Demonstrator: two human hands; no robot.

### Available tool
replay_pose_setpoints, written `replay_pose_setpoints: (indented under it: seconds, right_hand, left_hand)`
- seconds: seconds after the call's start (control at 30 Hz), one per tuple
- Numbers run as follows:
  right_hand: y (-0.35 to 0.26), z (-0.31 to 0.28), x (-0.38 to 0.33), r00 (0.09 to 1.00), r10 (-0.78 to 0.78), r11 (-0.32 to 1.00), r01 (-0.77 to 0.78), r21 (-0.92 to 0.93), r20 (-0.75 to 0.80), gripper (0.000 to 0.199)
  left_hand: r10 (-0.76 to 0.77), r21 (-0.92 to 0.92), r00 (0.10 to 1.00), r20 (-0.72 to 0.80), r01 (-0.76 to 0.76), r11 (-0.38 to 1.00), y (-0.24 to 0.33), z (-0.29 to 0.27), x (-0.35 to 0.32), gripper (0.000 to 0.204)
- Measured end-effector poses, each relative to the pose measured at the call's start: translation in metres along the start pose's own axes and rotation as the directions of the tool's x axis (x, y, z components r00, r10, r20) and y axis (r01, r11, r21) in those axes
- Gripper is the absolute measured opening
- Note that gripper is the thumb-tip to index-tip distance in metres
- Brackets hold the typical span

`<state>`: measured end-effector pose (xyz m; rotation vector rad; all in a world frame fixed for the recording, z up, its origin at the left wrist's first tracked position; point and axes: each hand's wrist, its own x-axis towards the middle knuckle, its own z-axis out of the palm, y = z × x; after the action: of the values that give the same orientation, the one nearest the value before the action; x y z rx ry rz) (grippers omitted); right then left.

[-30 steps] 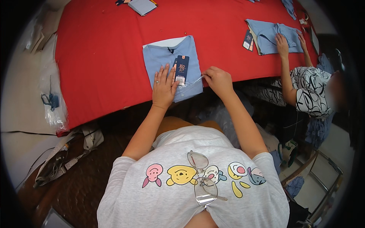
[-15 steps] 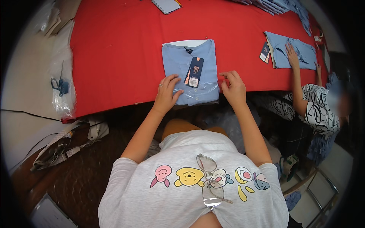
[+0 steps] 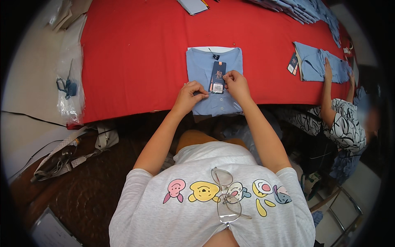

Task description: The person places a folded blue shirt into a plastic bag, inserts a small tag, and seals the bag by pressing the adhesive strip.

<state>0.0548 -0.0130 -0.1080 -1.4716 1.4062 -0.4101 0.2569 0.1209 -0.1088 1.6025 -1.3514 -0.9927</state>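
A folded light-blue shirt (image 3: pixel 201 68) lies on the red table (image 3: pixel 135 53) at its near edge, collar away from me. A dark hang tag (image 3: pixel 217 74) with a white label rests on the shirt's front. My left hand (image 3: pixel 190 94) is curled, its fingertips pinching the shirt fabric just left of the tag's lower end. My right hand (image 3: pixel 238 84) pinches the lower right corner of the tag. Both hands nearly touch over the middle of the shirt.
A co-worker (image 3: pixel 343 123) sits at my right, one hand flat on another folded blue shirt (image 3: pixel 319 64). A stack of blue shirts (image 3: pixel 300 10) lies far right and a notebook (image 3: pixel 193 5) at the far edge. A clear plastic bag (image 3: pixel 70 82) and straps (image 3: pixel 70 154) lie on my left.
My left hand, flat on the shirt a second ago, has curled into a pinch. Both hands have closed in on the hang tag's lower end.
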Motion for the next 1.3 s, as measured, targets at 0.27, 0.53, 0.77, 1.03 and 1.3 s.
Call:
replay_pose_setpoints:
  seconds: [0.27, 0.53, 0.77, 1.03, 1.3]
  right_hand:
    - [-0.005, 0.006, 0.005, 0.995, 0.046, 0.997, -0.04, 0.071, -0.085, 0.019]
    - [0.007, -0.005, -0.003, 0.951, -0.298, 0.954, 0.3, -0.012, 0.081, 0.019]
    - [-0.02, -0.061, -0.048, 0.94, -0.039, 0.979, 0.104, -0.176, 0.339, 0.014]
    - [0.012, -0.092, -0.067, 0.867, 0.056, 0.957, -0.187, 0.22, 0.495, 0.015]
    - [0.062, -0.096, -0.096, 0.918, 0.263, 0.919, -0.332, 0.212, 0.298, 0.013]
  left_hand:
    - [0.012, -0.212, 0.998, 0.058, 0.001, 0.977, -0.01, 0.001, 0.003, 0.01]
    - [-0.083, -0.295, 0.996, -0.027, 0.071, 0.953, -0.011, 0.013, 0.003, 0.011]
    - [-0.128, -0.248, 0.971, -0.199, 0.076, 0.966, -0.008, 0.028, 0.004, 0.012]
    - [0.273, 0.365, 0.919, -0.283, -0.16, 0.917, -0.005, 0.045, -0.006, 0.01]
    - [0.49, 0.568, 0.868, -0.08, -0.365, 0.738, -0.006, 0.055, -0.004, 0.018]
